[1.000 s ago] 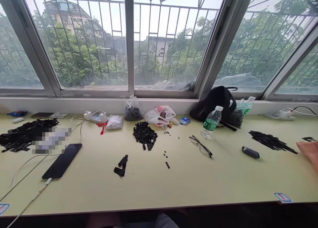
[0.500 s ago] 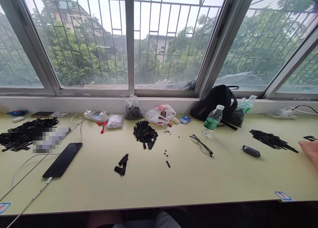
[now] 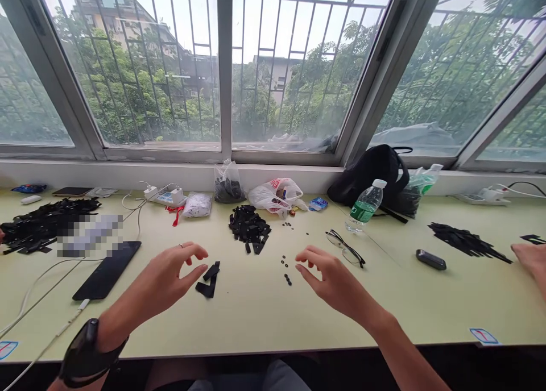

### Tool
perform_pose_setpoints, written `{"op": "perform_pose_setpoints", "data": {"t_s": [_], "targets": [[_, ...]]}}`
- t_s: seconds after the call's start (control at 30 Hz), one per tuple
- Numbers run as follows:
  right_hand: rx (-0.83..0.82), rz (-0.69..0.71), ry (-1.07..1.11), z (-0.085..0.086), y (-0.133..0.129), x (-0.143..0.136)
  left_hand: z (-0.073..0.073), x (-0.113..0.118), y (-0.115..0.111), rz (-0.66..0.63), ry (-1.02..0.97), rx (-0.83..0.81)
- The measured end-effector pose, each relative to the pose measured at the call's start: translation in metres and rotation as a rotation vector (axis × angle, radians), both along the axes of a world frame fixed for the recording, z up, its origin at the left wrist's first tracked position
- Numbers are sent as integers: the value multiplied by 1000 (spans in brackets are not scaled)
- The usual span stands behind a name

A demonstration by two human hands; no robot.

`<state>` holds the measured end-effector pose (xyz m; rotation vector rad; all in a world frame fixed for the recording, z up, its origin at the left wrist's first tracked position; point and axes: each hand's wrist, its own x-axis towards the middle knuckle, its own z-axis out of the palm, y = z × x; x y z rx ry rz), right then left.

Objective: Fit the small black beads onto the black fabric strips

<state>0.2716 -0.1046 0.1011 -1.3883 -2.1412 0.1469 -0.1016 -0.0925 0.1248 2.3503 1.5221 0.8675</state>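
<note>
Just left of two or so black fabric strips [image 3: 209, 287] hovers my left hand [image 3: 177, 269], thumb and fingers apart, holding nothing; a ring and a black wristwatch [image 3: 90, 354] are on that arm. My right hand [image 3: 326, 274] is open too, its curled fingers beside a short line of small black rings [image 3: 287, 279]. More little rings [image 3: 288, 225] lie scattered farther back. Between and beyond both hands sits a heap of black fabric strips [image 3: 249, 227].
Eyeglasses [image 3: 345, 249] and a water bottle [image 3: 364, 208] stand right of centre, with a black bag [image 3: 370, 175] behind. A cabled phone [image 3: 107, 270] lies left. Another person's hand [image 3: 531, 260] is at the right edge near a strip pile [image 3: 468, 242]. Plastic bags [image 3: 277, 198] line the wall.
Both my hands have come into view over the table from the near edge. The strips and rings have stayed in place. At the far left edge, a bit of skin now shows.
</note>
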Motion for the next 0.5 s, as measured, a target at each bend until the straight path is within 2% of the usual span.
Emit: {"op": "perform_pose_setpoints", "data": {"t_s": [0.1, 0.2, 0.3, 0.5], "targets": [[-185, -11, 25, -36, 14, 3, -47, 3, 24, 26, 50, -156], [-257, -18, 61, -58, 15, 6, -76, 4, 35, 25, 40, -207], [-290, -5, 102, -64, 10, 7, -82, 4, 38, 23, 6, -237], [-295, -2, 140, -68, 1, 5, -78, -3, 41, 30, 7, -258]]}}
